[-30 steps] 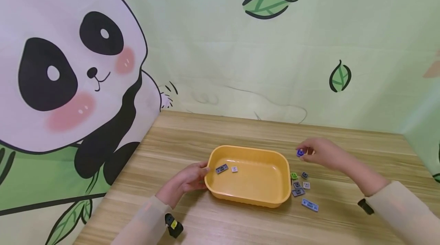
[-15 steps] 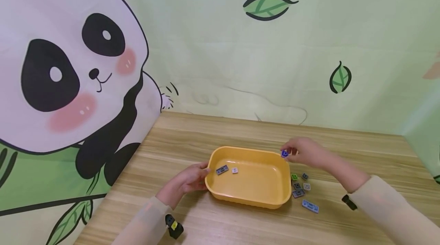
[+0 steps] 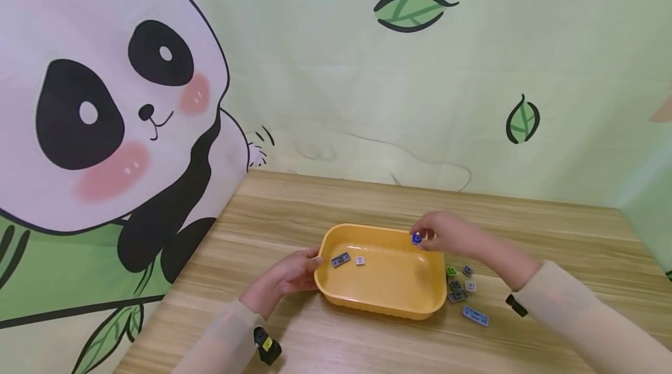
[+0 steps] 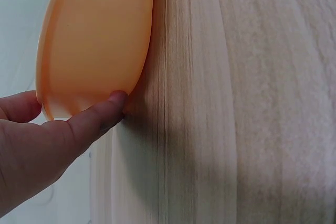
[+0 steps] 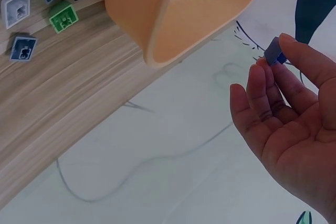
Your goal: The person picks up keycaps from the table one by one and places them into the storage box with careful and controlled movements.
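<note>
A blue keycap (image 3: 416, 238) is pinched between thumb and fingers of my right hand (image 3: 446, 233), over the far right part of the yellow-orange plastic tray (image 3: 380, 307). In the right wrist view the same keycap (image 5: 273, 52) sits at the fingertips, near the tray's rim (image 5: 157, 56). At the tray's left end my left hand (image 3: 294, 272) grips the wall; the left wrist view has the thumb (image 4: 113, 106) against it. Inside the tray lie a long dark grey keycap (image 3: 340, 259) and a small white keycap (image 3: 360, 261).
Several loose keycaps lie on the wooden table (image 3: 378, 348) right of the tray, among them a green keycap (image 3: 451, 271), a white keycap (image 3: 470, 286) and a long light-blue keycap (image 3: 475, 316). A printed panda backdrop (image 3: 336, 70) stands behind the table.
My right hand has moved left with the blue keycap, from beyond the tray's right end to over the tray. The left hand keeps its grip on the tray.
</note>
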